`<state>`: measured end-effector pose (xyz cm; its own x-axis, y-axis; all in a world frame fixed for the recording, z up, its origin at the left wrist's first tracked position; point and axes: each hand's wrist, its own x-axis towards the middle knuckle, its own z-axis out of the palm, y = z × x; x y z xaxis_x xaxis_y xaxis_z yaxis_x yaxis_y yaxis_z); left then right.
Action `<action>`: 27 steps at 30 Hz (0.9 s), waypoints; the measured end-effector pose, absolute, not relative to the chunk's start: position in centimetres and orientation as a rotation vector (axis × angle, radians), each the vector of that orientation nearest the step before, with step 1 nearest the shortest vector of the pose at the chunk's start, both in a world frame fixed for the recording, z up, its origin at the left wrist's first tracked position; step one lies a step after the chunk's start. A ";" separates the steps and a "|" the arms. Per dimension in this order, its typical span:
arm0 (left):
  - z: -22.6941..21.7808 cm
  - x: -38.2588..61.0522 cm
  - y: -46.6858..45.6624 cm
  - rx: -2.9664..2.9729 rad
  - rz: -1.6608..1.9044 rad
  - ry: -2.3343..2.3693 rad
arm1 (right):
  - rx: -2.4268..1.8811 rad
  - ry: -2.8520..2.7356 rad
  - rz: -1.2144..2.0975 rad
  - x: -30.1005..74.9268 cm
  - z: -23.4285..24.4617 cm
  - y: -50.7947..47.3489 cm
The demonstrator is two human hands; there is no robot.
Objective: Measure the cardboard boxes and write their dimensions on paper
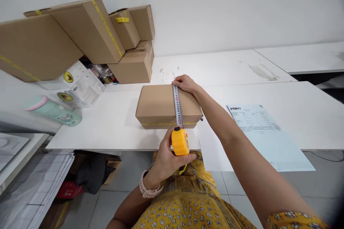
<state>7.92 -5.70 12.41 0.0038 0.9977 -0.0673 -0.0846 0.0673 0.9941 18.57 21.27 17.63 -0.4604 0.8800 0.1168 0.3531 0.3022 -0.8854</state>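
A closed brown cardboard box (158, 102) with yellow tape along its near side lies on the white table. My left hand (168, 157) is wrapped round the yellow case of a tape measure (179, 141), just in front of the box's near edge. From the case the metal blade (177, 103) runs out across the box top to the far edge. There my right hand (186, 83) pinches the blade's end against the box edge. My right forearm passes over the box's right side and hides part of it.
Stacked cardboard boxes (131, 66) and larger leaning cartons (86, 32) stand at the back left. A mint bottle (53, 111) lies beside white avocado-printed boxes (77, 84). Printed papers (266, 136) overhang the table's front edge (120, 149) on the right.
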 end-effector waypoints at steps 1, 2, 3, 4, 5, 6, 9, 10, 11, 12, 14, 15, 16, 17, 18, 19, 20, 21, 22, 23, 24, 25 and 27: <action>12.4 7.8 -5.8 1.107 1.193 1.189 | -1.112 -1.989 1.095 18.6 17.7 21.3; 12.5 7.6 -5.8 1.113 1.187 1.198 | -1.127 -2.014 1.085 18.5 17.7 21.4; 12.5 7.5 -5.9 1.118 1.183 1.207 | -1.136 -2.034 1.079 18.5 17.7 21.5; 12.5 7.4 -6.0 1.120 1.181 1.217 | -1.137 -2.050 1.076 18.4 17.6 21.7; 12.6 7.3 -6.0 1.123 1.181 1.224 | -1.134 -2.062 1.074 18.4 17.5 21.8; 12.6 7.3 -6.0 1.125 1.183 1.226 | -1.131 -2.072 1.071 18.3 17.4 22.1; 12.6 7.2 -6.0 1.128 1.169 1.220 | -1.134 -2.087 1.059 18.2 16.8 22.8; 12.6 7.2 -6.0 1.129 1.166 1.217 | -1.140 -2.092 1.052 18.2 16.6 23.1; 12.6 7.2 -6.0 1.129 1.168 1.214 | -1.145 -2.098 1.041 18.1 16.4 23.4; 12.5 7.2 -6.0 1.131 1.172 1.211 | -1.147 -2.103 1.031 18.0 16.3 23.6; 12.4 7.3 -5.9 1.132 1.186 1.207 | -1.142 -2.116 1.020 17.8 15.9 24.0; 12.4 7.3 -5.8 1.129 1.189 1.205 | -1.139 -2.120 1.016 17.7 15.8 24.1; 12.5 7.4 -5.7 1.122 1.186 1.203 | -1.137 -2.121 1.014 17.6 15.7 24.1; 12.6 7.4 -5.7 1.114 1.183 1.200 | -1.139 -2.122 1.014 17.5 15.7 24.1; 12.7 7.5 -5.6 1.107 1.180 1.197 | -1.140 -2.120 1.020 17.5 15.8 24.0; 12.9 7.5 -5.6 1.103 1.179 1.192 | -1.131 -2.109 1.039 17.5 16.0 23.9; 13.2 7.3 -5.7 1.109 1.184 1.187 | -1.104 -2.082 1.078 17.6 16.3 23.8; 13.4 7.1 -5.9 1.126 1.200 1.184 | -1.059 -2.036 1.126 18.0 16.7 23.7; 13.7 6.7 -6.1 1.158 1.230 1.187 | -1.006 -1.971 1.168 18.5 17.1 23.5; 13.9 6.1 -6.4 1.209 1.269 1.195 | -0.959 -1.892 1.195 19.2 17.5 23.3; 14.0 5.2 -6.8 1.274 1.328 1.212 | -0.931 -1.804 1.199 20.1 17.8 23.0; 14.1 4.3 -7.1 1.343 1.405 1.239 | -0.929 -1.717 1.180 21.3 18.0 22.6; 13.7 1.8 -7.5 1.430 1.609 1.356 | -0.998 -1.569 1.116 23.8 17.6 21.0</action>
<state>1.84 -7.54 13.74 -0.2493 0.9032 0.3495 0.1916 -0.3077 0.9320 23.79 20.98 17.65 -0.2317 0.9458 0.2277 0.0951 0.2549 -0.9623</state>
